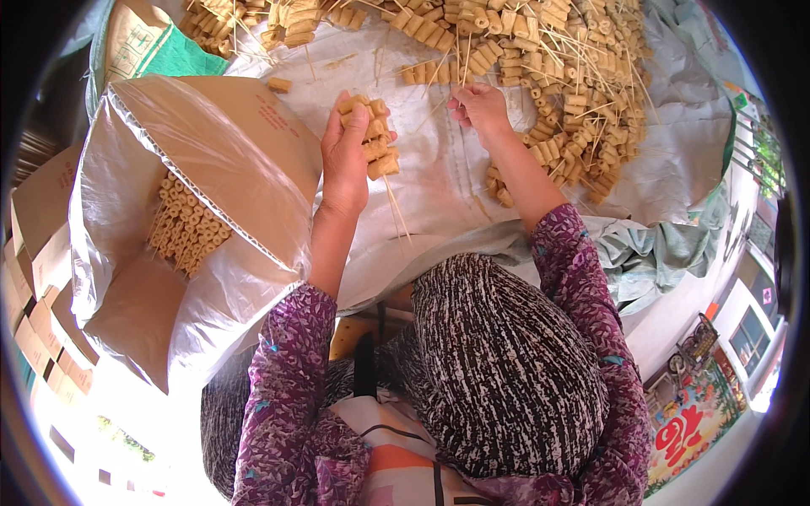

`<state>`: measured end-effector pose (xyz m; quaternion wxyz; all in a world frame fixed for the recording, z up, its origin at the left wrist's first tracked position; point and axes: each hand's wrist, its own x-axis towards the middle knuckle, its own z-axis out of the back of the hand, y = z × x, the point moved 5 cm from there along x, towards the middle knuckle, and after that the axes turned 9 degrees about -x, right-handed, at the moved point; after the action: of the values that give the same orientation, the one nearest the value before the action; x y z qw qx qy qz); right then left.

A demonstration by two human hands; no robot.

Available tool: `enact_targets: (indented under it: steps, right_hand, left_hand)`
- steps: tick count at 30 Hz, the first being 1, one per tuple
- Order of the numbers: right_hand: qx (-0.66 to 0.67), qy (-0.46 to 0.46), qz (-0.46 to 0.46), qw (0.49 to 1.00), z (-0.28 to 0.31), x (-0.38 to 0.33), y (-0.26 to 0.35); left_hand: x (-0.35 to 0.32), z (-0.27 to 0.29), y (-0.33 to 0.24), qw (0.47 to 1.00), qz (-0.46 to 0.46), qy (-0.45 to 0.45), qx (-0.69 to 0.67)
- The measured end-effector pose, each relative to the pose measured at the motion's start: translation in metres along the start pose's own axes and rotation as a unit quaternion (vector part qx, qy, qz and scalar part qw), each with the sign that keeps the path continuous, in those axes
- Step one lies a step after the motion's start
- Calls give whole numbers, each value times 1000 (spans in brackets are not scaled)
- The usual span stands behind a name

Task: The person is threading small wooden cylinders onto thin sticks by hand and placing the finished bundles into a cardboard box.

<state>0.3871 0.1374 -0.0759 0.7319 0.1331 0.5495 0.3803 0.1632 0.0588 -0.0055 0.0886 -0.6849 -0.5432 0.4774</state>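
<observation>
My left hand (pixel 344 164) is closed round a small bunch of skewers (pixel 382 165) threaded with short, tan, hollow rolls. Their thin sticks point down toward my lap. To the right, my right hand (pixel 483 110) pinches with thumb and fingers at the thin stick of a skewer, at the near edge of a large heap of the same skewers (pixel 582 76). One loose roll (pixel 279 85) lies on the white sheet, left of my left hand. The palm side of my left hand is hidden by the skewers.
A cardboard box (pixel 228 126) lined with clear plastic stands open at the left, with packed rolls (pixel 190 223) inside. A white woven sheet (pixel 439 185) lies under the heap. Stacked cartons (pixel 51 337) are at the far left. My patterned knee (pixel 506 363) is below the sheet's edge.
</observation>
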Motion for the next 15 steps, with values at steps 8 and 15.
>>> enact_targets:
  steps: [8, 15]
  right_hand:
    - [37, 262, -23, 964, -36, -107, -1]
    - [-87, 343, 0, 935, -39, -170, -4]
  left_hand:
    - [8, 33, 30, 991, 53, -32, -121]
    - [17, 21, 25, 976, 80, -45, -197]
